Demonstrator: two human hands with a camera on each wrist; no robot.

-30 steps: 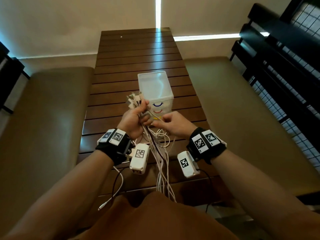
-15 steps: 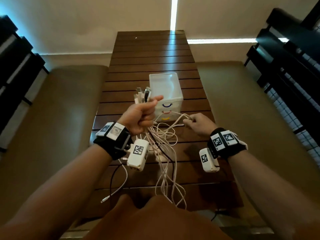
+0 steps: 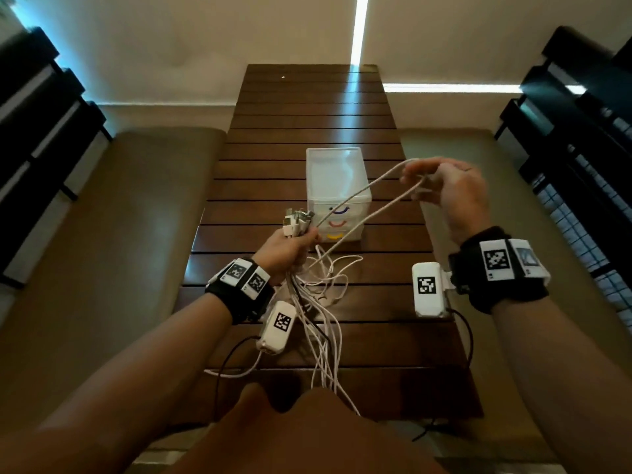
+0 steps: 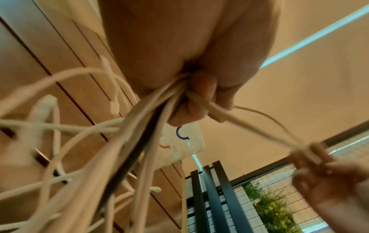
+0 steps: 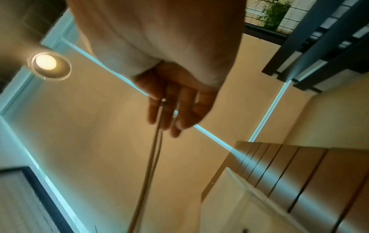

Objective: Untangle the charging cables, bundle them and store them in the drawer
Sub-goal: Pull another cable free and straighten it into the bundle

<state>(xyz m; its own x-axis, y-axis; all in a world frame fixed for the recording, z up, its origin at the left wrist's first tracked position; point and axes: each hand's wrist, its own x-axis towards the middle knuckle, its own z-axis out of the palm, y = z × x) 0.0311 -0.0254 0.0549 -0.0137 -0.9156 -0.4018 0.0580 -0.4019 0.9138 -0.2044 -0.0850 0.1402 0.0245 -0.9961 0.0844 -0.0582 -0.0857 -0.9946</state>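
Observation:
My left hand [image 3: 290, 246] grips a bunch of charging cables [image 3: 319, 313] near their plug ends [image 3: 297, 218], which stick up above the fist. The rest of the white cables and one black one hang tangled down to the table edge. My right hand [image 3: 444, 189], raised to the right, pinches one white cable [image 3: 362, 206] and holds it stretched as a loop from the left fist. In the left wrist view the fist [image 4: 199, 97] is closed round the cable bunch [image 4: 123, 141]. The right wrist view shows the doubled cable [image 5: 153, 149] running from my fingers [image 5: 169, 113]. A small white drawer unit [image 3: 337, 193] stands behind the hands.
The drawer unit sits on a narrow dark slatted wooden table [image 3: 307, 111], with padded benches at left [image 3: 113, 234] and right [image 3: 513, 213]. Black slatted frames [image 3: 581, 138] stand at both sides. The drawers look closed, with coloured curved handles.
My right hand has moved up and to the right, drawing one white cable out of the bunch. The left hand keeps its grip on the plug ends.

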